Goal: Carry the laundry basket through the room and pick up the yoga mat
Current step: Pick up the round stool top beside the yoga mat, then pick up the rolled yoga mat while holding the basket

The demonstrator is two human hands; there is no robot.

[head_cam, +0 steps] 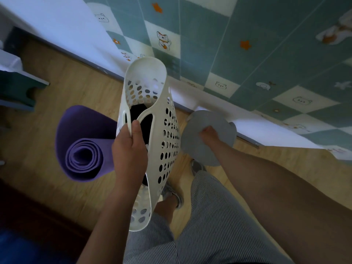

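Observation:
My left hand (129, 149) is closed around the handle of a white perforated laundry basket (169, 141), which hangs tilted in front of my legs. A dark garment (137, 111) lies inside it. A rolled purple yoga mat (83, 134) sits just left of the basket, its spiral end facing me. What holds it up is hidden behind the basket and my hand. To the basket's right, my right hand (208, 135) grips the top end of a grey roll (198, 149), seemingly another rolled mat, close to the bed edge.
A bed with a teal and cream chequered cartoon cover (266, 54) runs along the right and top. Teal furniture (17, 88) stands at the left on the wooden floor (57, 187). A dark red surface (28, 216) lies at the lower left. My shoes are below the basket.

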